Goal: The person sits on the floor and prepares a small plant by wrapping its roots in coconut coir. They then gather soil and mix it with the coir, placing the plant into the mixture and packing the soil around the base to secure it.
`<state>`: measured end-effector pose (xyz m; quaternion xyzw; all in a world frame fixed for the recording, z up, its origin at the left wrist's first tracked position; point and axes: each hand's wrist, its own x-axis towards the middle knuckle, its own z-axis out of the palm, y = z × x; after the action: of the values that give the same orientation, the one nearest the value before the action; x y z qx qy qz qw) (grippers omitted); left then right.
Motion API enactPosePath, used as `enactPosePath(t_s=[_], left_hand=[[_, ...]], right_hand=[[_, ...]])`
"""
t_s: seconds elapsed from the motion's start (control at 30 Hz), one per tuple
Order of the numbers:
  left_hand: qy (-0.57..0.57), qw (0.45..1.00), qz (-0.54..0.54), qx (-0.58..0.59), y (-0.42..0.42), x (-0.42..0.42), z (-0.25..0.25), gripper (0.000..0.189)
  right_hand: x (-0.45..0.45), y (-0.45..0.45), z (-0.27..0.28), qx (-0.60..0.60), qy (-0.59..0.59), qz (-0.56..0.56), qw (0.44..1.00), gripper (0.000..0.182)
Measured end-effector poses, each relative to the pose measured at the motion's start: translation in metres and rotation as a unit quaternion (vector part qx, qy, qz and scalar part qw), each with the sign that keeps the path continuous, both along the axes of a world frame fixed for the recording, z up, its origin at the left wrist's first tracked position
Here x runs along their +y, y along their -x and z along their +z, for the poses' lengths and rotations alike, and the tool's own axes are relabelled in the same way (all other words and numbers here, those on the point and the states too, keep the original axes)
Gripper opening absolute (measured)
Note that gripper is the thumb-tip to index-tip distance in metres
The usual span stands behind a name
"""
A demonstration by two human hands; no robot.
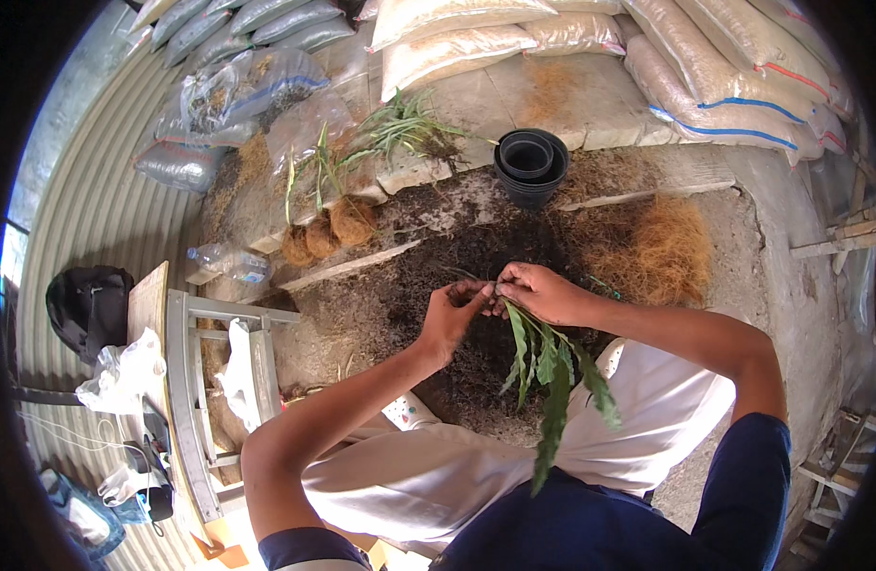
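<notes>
A leafy plant (pixel 554 421) with long, wavy-edged green leaves hangs upside down before me, its leaves drooping over my lap. My right hand (pixel 541 292) grips its stem end, thumb and fingers closed just above the leaves. Fingers and thumb of my left hand (pixel 461 310) pinch the same end from the other side, touching my right fingertips. The roots are mostly hidden by the fingers; a thin dark strand pokes out to the left. Both hands are smeared with soil. Below them spreads dark, crumbly soil (pixel 438 300) on the floor.
Nested black plastic pots (pixel 529 196) stand beyond the soil, with loose brown coir fibre (pixel 666 246) to their right. Several fibre-wrapped root balls (pixel 354 220) and bare-root plants (pixel 402 132) lie left. Filled sacks (pixel 452 57) line the back; a bench (pixel 175 400) stands left.
</notes>
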<state>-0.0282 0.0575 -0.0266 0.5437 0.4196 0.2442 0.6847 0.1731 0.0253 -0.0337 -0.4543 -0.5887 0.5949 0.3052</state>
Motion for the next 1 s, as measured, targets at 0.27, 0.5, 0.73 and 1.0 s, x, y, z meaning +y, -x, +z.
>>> enactPosePath(t_s=[0.27, 0.5, 0.73, 1.0], left_hand=[[-0.024, 0.999, 0.021, 0.009, -0.003, -0.008, 0.011, 0.023], [-0.075, 0.997, 0.029, -0.012, -0.004, -0.015, 0.006, 0.023], [-0.093, 0.994, 0.055, -0.031, -0.006, -0.018, -0.009, 0.022], [-0.065, 0.997, -0.03, 0.004, 0.003, -0.008, -0.01, 0.022]], right_hand=[[-0.006, 0.005, -0.014, -0.083, -0.111, -0.075, 0.987, 0.02], [-0.014, 0.012, 0.008, -0.108, -0.161, -0.109, 0.975, 0.018], [-0.015, 0.017, 0.031, -0.067, -0.064, -0.085, 0.992, 0.021], [0.016, -0.017, 0.049, -0.173, -0.163, 0.07, 0.969, 0.017]])
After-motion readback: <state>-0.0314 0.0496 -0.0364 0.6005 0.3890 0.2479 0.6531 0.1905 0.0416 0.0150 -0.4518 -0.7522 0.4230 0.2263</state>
